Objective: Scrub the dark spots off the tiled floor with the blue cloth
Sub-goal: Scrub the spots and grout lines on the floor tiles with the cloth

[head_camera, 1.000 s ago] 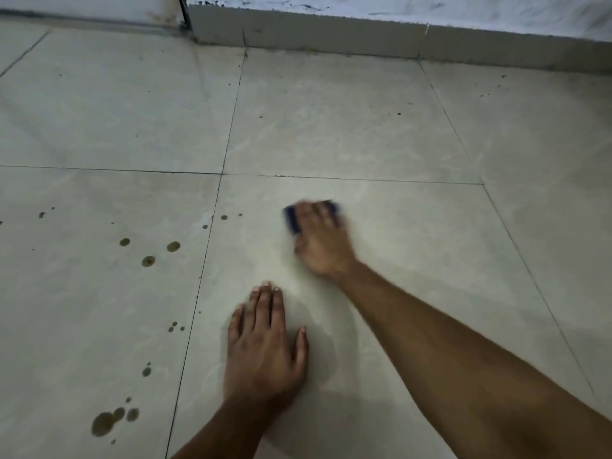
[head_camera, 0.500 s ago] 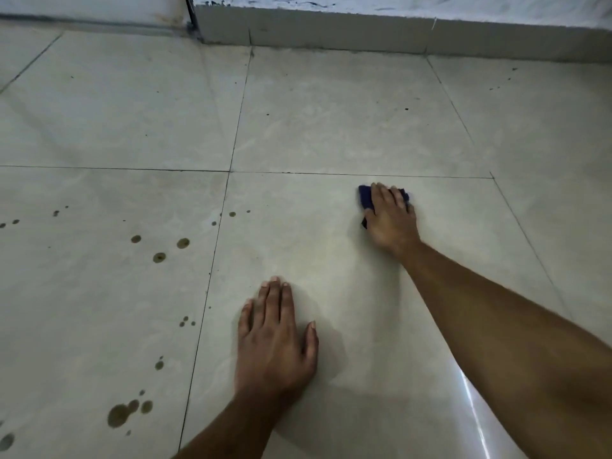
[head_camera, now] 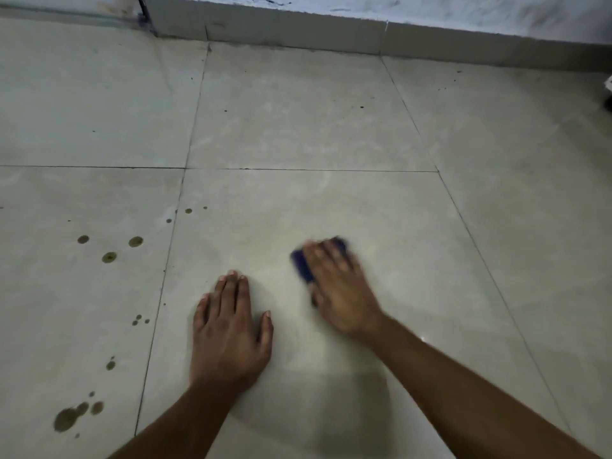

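The blue cloth (head_camera: pixel 303 265) is a small dark-blue wad, pressed flat onto the tiled floor (head_camera: pixel 298 111) and mostly covered, so only its left edge and a bit of its far corner show; it is blurred. It lies on the middle tile, near the centre. The floor is made of large pale grey-beige tiles with thin dark grout lines, and the middle tile looks faintly smeared and glossy. The dark spots (head_camera: pixel 109 256) are brownish-olive drops scattered over the tile to the left: three round ones in a loose triangle, a tiny trio lower down, and a merged blotch (head_camera: pixel 66 419) near the bottom left corner. A few small specks sit just beside the grout line.
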